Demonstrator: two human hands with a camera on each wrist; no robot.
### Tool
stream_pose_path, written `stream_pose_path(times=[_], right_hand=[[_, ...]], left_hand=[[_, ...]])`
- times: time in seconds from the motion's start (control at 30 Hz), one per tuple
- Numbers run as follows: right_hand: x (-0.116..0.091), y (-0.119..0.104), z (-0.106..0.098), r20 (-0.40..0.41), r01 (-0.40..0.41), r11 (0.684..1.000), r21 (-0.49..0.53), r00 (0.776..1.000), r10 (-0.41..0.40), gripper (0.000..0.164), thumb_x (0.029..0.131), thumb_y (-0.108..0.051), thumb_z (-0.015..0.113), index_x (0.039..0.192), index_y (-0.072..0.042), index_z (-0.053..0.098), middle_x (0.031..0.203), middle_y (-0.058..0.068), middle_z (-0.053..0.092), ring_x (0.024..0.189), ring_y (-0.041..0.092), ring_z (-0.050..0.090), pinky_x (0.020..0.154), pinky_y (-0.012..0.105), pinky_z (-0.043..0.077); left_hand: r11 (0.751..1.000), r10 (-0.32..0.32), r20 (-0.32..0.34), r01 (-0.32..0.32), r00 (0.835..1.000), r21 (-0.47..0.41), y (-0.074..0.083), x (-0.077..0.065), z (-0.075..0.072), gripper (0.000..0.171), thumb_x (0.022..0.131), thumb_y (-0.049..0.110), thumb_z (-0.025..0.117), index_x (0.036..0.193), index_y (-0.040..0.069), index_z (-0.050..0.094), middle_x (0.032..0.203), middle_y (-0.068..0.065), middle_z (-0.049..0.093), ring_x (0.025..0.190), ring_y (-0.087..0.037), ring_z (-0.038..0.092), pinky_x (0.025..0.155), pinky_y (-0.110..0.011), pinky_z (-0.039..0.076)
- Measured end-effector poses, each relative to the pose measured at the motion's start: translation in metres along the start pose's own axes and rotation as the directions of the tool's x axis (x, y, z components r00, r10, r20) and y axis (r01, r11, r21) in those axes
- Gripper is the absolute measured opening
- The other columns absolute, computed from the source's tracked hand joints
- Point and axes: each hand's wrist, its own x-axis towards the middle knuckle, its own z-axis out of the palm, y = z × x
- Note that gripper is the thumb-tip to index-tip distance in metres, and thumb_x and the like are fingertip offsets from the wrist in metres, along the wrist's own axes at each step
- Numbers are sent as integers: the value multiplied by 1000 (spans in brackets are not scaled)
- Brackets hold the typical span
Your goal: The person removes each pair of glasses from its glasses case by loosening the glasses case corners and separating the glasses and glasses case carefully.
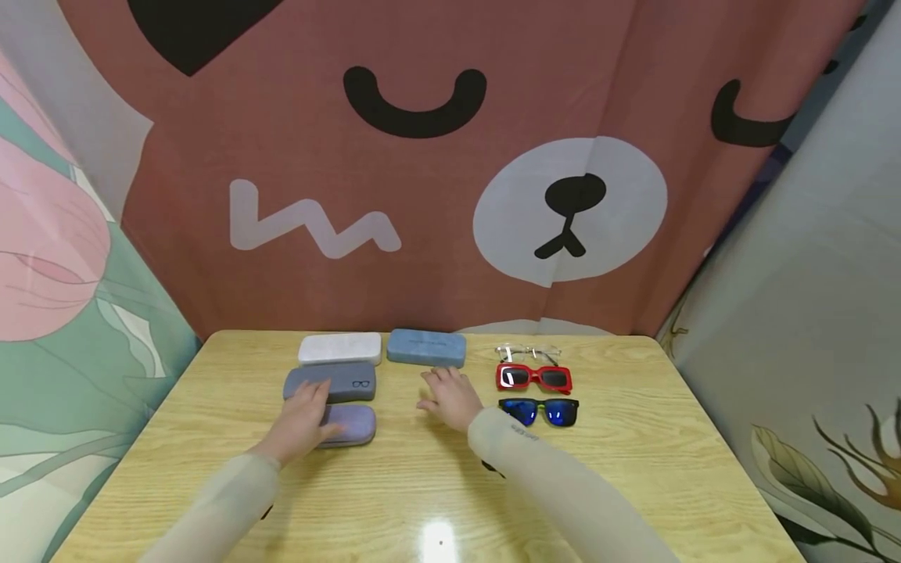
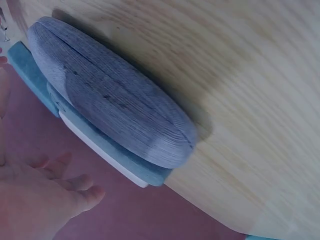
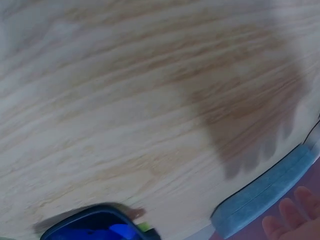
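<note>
My left hand [image 1: 301,422] hovers over the left ends of a grey-blue glasses case [image 1: 352,378] and a lavender glasses case [image 1: 357,423], its fingers spread. The left wrist view shows the lavender case [image 2: 115,95] lying closed, with the hand off to its side. In front of the blue glasses case [image 1: 426,347], my right hand [image 1: 452,397] holds nothing, fingers apart, and casts a shadow on the wood. Behind the grey-blue case lies a white glasses case [image 1: 341,349].
To the right, clear glasses [image 1: 528,354], red sunglasses [image 1: 533,378] and dark sunglasses with blue lenses [image 1: 560,413] lie in a column. The wooden table [image 1: 352,500] backs onto a brown curtain [image 1: 436,297] with a bear face.
</note>
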Motion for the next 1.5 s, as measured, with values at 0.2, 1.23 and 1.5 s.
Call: stream_pose_path(times=[0.2,1.23,1.5], right_hand=[[3,14,2,-14,-18,1000,16,1000,19,56,91,-38,67,132,-2,55,126,15,56,115,32,51,92,47,46],[28,61,13,-30,-131,988,77,991,133,63,88,-34,71,135,1,49,135,24,47,123,41,45,98,57,41],[38,64,3,29,-170,980,107,985,168,69,89,-33,71,141,3,42,141,27,41,129,42,40,103,56,37]], left_hand=[[999,-25,41,26,999,-23,6,12,3,81,88,33,71,140,-17,34,137,-38,39,132,-58,24,104,-69,24],[1000,7,52,-8,999,25,28,83,24,77,90,33,69,142,-11,35,139,-30,42,136,-53,23,106,-65,24],[998,21,36,-23,999,58,31,108,31,75,88,33,72,140,-9,39,140,-29,43,136,-51,26,105,-67,25]])
